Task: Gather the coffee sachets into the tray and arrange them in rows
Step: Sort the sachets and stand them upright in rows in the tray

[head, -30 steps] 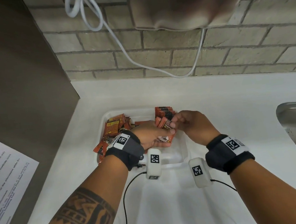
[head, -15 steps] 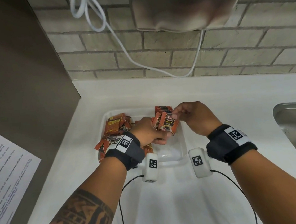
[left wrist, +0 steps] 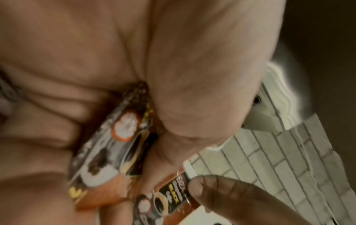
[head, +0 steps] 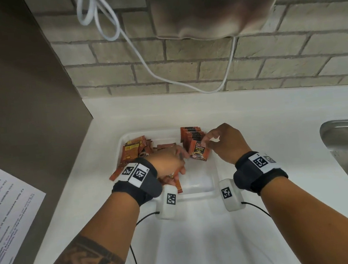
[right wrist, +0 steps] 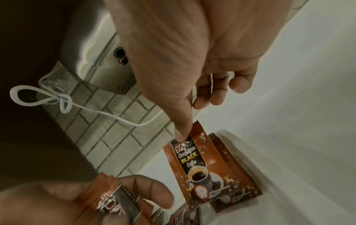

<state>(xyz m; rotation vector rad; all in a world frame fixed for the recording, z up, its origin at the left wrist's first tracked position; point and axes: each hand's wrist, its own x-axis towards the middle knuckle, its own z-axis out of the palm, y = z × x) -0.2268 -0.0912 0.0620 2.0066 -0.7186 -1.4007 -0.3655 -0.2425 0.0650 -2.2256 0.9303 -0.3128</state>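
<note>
Orange coffee sachets point(head: 191, 138) in white tray point(head: 212, 170)

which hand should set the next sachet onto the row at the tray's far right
Right. The right hand already pinches the front sachet by its top edge, beside the standing row. The left hand grips a bundle of sachets, feeding from the left.

Head view looks down from above; both close wrist views share the front sachet point(head: 199, 152).
</note>
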